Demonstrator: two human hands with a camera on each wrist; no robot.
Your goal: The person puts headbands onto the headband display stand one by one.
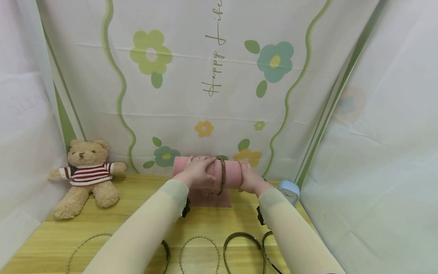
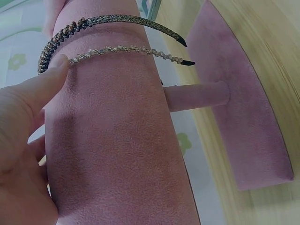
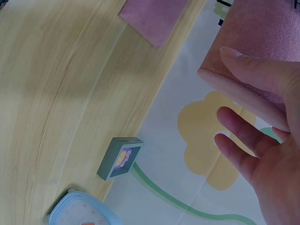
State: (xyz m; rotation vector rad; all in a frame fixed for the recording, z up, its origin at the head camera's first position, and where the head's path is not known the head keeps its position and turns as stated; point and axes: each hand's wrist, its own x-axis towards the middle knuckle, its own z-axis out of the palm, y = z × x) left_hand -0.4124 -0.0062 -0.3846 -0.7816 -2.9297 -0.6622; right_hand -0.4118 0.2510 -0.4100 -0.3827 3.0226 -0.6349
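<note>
A pink velvety headband stand stands at the back of the table, its horizontal roll carried by a short post on a flat base. Two headbands hang over the roll: a thin beaded headband and, beside it, a thicker dark braided headband. My left hand pinches the thin headband, thumb tip on its beads, other fingers reaching behind the roll. At the roll's right end, my right hand holds the edge with its thumb on the surface; two of its fingers stick out below, off the roll.
Several headbands lie along the table's near edge, among them a thin one and a dark one. A teddy bear sits at left. A blue clock and a small grey-green box stand at right. Printed cloth walls surround the table.
</note>
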